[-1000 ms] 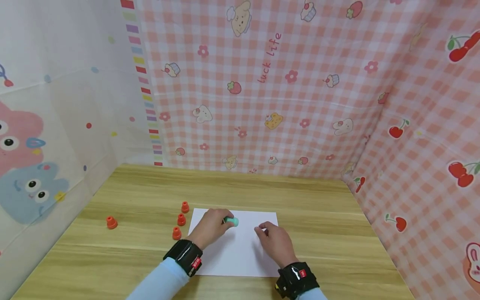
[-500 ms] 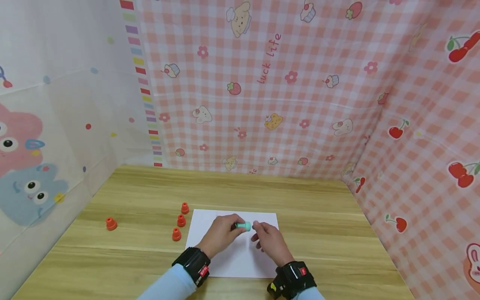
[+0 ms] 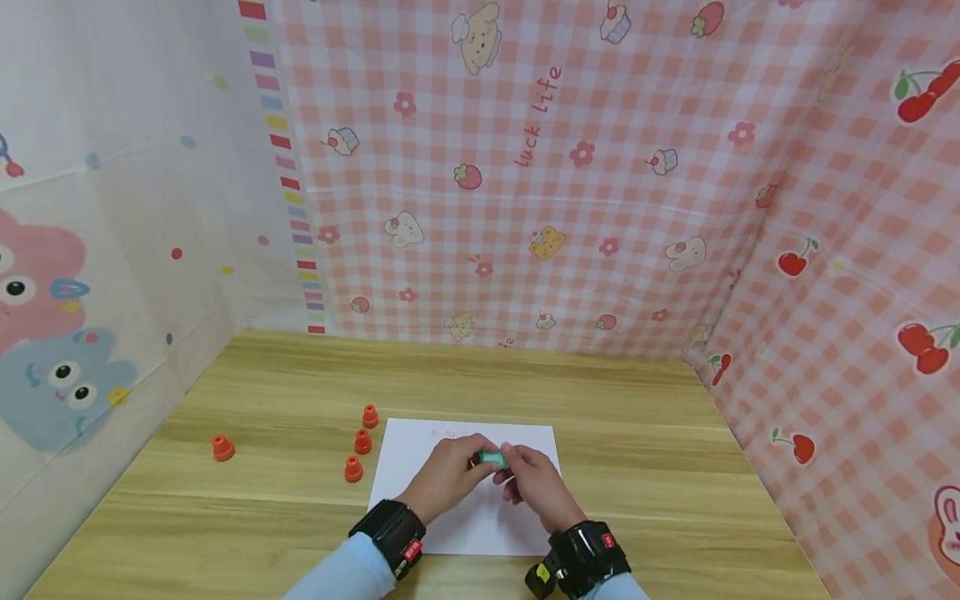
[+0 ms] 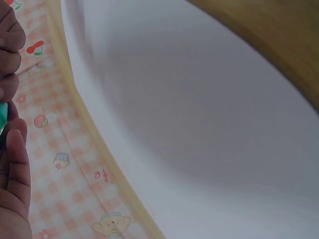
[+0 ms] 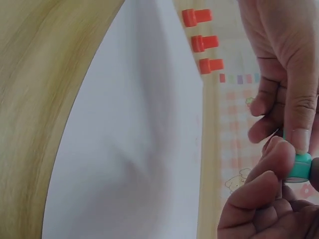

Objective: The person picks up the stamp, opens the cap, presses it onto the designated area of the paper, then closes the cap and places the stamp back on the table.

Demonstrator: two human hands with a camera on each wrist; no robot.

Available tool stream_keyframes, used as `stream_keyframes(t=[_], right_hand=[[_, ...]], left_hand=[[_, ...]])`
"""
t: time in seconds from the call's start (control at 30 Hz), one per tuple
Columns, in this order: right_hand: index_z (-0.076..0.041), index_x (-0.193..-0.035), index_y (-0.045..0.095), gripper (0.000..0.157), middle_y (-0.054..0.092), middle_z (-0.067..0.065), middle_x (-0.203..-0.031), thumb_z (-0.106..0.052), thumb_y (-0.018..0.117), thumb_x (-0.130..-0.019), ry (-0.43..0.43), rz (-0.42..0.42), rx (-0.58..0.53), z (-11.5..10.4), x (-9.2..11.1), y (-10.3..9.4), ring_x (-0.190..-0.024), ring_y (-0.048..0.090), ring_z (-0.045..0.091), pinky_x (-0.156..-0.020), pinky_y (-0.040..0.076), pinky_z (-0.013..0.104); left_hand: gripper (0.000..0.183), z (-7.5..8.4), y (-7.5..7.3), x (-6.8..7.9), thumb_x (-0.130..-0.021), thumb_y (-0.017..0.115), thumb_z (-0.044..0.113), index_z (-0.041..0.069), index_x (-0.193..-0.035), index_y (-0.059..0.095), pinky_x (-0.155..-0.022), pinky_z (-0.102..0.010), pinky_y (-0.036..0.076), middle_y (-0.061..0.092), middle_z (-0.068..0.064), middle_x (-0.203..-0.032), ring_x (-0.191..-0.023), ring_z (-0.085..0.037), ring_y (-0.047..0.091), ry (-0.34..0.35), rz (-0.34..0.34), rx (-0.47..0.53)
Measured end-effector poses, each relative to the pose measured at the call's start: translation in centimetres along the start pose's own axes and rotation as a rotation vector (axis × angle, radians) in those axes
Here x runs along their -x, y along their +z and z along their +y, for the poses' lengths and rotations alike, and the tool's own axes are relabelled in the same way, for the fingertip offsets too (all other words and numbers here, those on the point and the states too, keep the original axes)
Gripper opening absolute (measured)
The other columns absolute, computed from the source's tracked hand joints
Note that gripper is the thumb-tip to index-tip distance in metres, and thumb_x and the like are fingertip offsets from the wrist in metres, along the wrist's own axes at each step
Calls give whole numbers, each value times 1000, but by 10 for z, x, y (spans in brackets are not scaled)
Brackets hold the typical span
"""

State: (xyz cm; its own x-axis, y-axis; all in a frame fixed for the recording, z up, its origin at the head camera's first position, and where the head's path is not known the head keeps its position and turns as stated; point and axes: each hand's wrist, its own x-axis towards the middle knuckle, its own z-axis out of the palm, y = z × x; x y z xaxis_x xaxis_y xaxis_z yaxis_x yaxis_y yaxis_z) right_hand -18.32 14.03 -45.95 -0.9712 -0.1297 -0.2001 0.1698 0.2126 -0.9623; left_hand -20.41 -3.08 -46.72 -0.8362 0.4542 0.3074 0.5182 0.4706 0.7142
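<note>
A small green stamp (image 3: 491, 459) is held above a white sheet of paper (image 3: 465, 533) in the head view. My left hand (image 3: 444, 473) pinches its left part between thumb and fingers, covering that end. From the other side, my right hand (image 3: 540, 487) has thumb and fingertips around the right end. Seen from the right wrist, the two hands meet around the green stamp (image 5: 300, 169), fingertips against it. Only a sliver of green shows in the left wrist view. Faint reddish marks (image 3: 444, 433) are on the paper near its far left edge.
Three red stamps (image 3: 363, 441) stand in a row along the paper's left side. Another red stamp (image 3: 222, 447) stands farther left on the wooden table (image 3: 600, 400). A checked pink cloth (image 3: 510, 208) hangs behind, with more cloth at both sides.
My left hand has moved right with the green stamp. My right hand has come to meet it, and its fingers now grip the stamp's right end.
</note>
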Motion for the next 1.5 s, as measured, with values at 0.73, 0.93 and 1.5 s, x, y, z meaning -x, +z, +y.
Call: stream_keyframes(t=[0.73, 0.93, 1.5], right_hand=[[-4, -112, 57, 33, 53, 0, -84, -34, 42, -107, 107, -104, -316, -5, 3, -4, -71, 46, 11, -66, 40, 24], [-5, -110, 55, 28, 53, 1, -83, -30, 44, -107, 92, -65, -334, -8, 3, -1, -72, 47, 12, -66, 41, 24], [-4, -110, 56, 29, 55, 0, -83, -32, 48, -105, 73, -92, -411, -8, 2, -1, -72, 47, 11, -66, 41, 24]], left_hand=[[9, 0, -10, -3, -92, 72, 14, 16, -100, 71, -63, -26, 51, 68, 11, -83, -71, -7, 61, -68, -30, 181], [8, 3, -9, -4, -90, 73, 13, 16, -98, 71, -61, -24, 49, 68, 12, -81, -69, -6, 58, -80, 13, 172], [7, 7, -17, -4, -91, 72, 13, 14, -98, 71, -67, -27, 53, 70, 3, -83, -76, -10, 65, -135, -14, 260]])
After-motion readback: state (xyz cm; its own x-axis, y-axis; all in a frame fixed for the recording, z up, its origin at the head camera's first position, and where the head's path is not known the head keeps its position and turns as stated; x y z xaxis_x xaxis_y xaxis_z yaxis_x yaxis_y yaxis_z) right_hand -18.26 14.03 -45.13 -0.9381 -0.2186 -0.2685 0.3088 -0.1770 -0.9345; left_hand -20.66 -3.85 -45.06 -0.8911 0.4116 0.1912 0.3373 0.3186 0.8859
